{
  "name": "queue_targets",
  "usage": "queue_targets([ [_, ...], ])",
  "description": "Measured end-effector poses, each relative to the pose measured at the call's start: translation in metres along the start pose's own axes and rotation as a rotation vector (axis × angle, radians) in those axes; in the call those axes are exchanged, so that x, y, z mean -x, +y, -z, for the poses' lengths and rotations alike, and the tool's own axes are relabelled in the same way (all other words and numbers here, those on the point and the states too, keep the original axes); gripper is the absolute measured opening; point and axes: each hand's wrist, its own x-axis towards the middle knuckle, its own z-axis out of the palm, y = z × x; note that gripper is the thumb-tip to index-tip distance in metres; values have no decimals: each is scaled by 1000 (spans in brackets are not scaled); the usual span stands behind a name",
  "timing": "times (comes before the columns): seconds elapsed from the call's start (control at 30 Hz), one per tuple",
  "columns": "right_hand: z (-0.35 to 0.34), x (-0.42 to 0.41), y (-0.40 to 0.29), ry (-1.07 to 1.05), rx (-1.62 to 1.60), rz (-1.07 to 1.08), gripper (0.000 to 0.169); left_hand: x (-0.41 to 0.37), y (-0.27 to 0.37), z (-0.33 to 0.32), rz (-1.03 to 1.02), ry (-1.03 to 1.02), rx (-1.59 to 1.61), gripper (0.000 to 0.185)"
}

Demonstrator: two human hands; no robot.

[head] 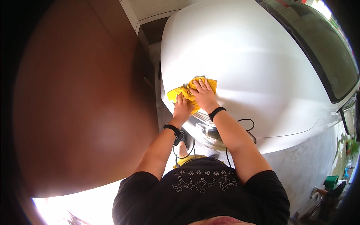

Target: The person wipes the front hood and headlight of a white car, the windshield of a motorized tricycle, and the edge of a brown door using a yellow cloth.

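Observation:
A yellow cloth [175, 92], bunched in the middle, lies on the front edge of a white car's hood [239, 64]. My right hand [204, 97] rests on the cloth's upper right part, fingers spread forward, pressing it to the paint. Lower and to the left, my left hand [182, 108] holds another part of the same cloth near the hood's front corner. Whether it is one cloth or two overlapping ones, I cannot tell. Beneath my forearms is the car's headlight [209, 130], partly covered by the right arm.
A large brown panel [92, 98] stands close on the left, with a narrow floor gap before the car. Black cables [194, 147] loop by my waist. The windshield [315, 42] and side mirror [348, 122] are at right. A green container [331, 182] and a person's foot [314, 192] appear lower right.

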Motion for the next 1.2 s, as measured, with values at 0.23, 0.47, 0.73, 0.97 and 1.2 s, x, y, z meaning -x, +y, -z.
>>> queue_targets([
  [0.23,18,20,42,50,-194,-88,45,4,-19,2,-178,126,215,58],
  [0.47,42,60,76,83,-135,-261,54,-23,-20,19,-190,318,156,49],
  [0.73,62,57,73,153,5,-388,36,-37,23,10,33,378,10,58],
  [0.97,64,57,76,-87,25,-469,26,12,28,-22,130,120,159,46],
  [1.2,82,66,82,60,-225,-421,16,-3,-10,-5,44,349,195,9],
])
